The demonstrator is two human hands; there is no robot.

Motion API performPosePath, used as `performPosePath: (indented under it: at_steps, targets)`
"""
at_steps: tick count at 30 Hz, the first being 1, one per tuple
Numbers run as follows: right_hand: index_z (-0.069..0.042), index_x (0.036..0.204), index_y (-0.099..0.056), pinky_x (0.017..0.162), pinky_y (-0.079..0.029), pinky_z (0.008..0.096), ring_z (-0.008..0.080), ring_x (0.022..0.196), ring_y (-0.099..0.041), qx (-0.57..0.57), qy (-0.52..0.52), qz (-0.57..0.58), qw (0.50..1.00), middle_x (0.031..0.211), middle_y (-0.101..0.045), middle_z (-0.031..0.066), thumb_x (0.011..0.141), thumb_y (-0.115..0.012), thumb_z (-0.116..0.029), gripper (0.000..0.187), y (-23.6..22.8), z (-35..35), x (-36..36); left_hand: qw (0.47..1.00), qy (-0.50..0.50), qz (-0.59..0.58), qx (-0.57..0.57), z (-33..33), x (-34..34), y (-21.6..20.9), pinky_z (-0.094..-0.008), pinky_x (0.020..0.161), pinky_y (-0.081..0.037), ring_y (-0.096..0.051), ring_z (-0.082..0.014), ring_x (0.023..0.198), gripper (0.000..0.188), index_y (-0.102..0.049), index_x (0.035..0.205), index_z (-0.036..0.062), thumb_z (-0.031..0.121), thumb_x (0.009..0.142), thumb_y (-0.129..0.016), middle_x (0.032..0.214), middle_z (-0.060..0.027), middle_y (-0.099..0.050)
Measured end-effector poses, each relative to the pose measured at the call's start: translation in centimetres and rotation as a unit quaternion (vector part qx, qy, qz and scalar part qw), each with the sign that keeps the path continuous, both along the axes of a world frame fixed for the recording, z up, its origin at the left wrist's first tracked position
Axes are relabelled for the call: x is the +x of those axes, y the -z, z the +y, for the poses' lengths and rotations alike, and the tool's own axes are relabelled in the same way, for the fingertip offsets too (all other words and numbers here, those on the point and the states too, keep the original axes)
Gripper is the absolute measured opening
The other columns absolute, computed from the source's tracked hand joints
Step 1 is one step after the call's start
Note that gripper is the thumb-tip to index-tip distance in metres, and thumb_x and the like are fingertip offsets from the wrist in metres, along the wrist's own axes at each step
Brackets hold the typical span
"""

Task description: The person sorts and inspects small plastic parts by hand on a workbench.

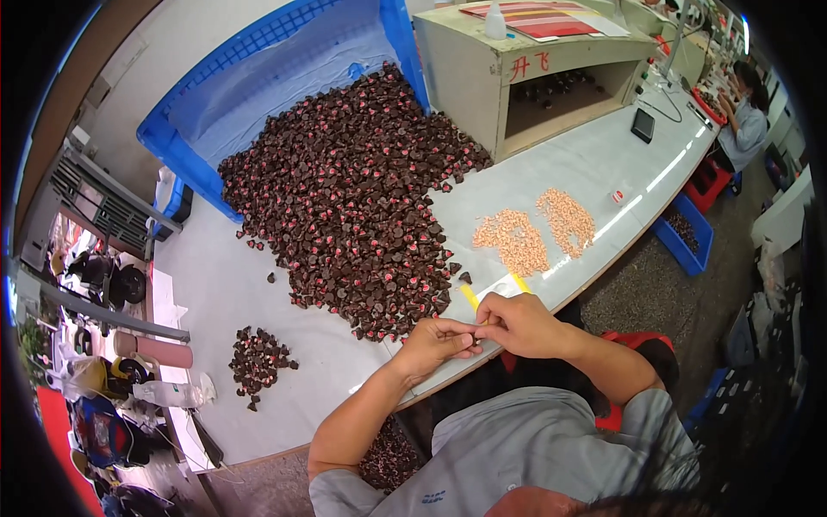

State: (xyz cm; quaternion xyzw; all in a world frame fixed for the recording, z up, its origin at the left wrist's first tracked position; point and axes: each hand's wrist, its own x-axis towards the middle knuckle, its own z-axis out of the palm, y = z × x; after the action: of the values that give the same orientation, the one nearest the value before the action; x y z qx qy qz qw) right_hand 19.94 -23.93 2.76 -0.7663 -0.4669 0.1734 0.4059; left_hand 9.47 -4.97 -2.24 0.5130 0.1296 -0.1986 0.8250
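Over the table's near edge my two hands meet at the fingertips. My left hand (433,351) is closed in a pinch on a small dark piece (475,340), mostly hidden by the fingers. My right hand (520,327) is pinched against the same spot; whatever lies between its fingertips is too small to make out. Just beyond them is a white sheet with yellow strips (469,297). A single dark piece (465,277) lies beside it. Further off spreads a big heap of small dark pieces with red patches (362,198). Small peach-coloured bits (521,246) lie in two patches to the right.
A blue crate (164,138) lies tipped behind the heap. A smaller pile of dark pieces (257,362) sits at left. At the back stand a wooden box shelf (500,103) and a black box (643,126). Another person (745,121) works at far right, near a blue bin (699,250).
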Motion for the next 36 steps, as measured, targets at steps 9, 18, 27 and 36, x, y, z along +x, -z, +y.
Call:
performPosePath:
  at_steps: [9,18,27,36]
  targets:
    - [-0.006,0.093,-0.053,0.055,-0.044,0.0308,0.0172,0.062,-0.061,0.028,0.026,0.082,0.996,0.067,-0.061,0.0051,0.084,-0.069,-0.012,0.019,0.6,-0.4,0.2,0.999,0.004,-0.01,0.041,0.1,-0.4,-0.5,-0.0259,0.076,-0.055,-0.068,-0.0189,0.09,0.024,-0.066,0.107,-0.006,0.009,0.088,-0.067,0.101,-0.0137,-0.069]
    - [-0.003,0.092,-0.053,0.061,-0.04,0.0194,0.0035,0.068,-0.05,0.218,0.211,0.14,0.943,0.079,-0.055,-0.0014,0.087,-0.061,-0.001,0.01,2.4,-4.6,1.6,0.77,-0.22,-0.247,0.546,4.3,-3.9,-5.6,-0.0253,0.063,-0.05,-0.064,-0.0153,0.083,0.029,-0.062,0.115,0.0033,0.008,0.086,-0.065,0.103,-0.0072,-0.067]
    - [-0.001,0.088,-0.054,0.052,-0.034,0.0182,0.0015,0.058,-0.047,0.226,0.213,0.086,0.947,0.066,-0.055,-0.0021,0.087,-0.063,-0.003,0.009,2.9,-4.1,2.2,0.389,-0.155,-0.138,0.898,14.8,-13.1,-2.3,-0.0455,0.092,-0.038,-0.052,-0.0344,0.113,0.033,-0.063,0.111,0.0031,0.009,0.079,-0.064,0.096,-0.0117,-0.066]
    - [-0.001,0.088,-0.054,0.052,-0.035,0.0184,0.0016,0.06,-0.048,0.221,0.226,0.08,0.945,0.068,-0.056,-0.0018,0.089,-0.062,-0.005,0.009,3.8,-4.7,2.5,0.395,-0.182,-0.139,0.89,14.4,-12.3,-3.3,-0.045,0.094,-0.038,-0.052,-0.0334,0.114,0.033,-0.061,0.112,0.002,0.01,0.08,-0.065,0.106,-0.0129,-0.062]
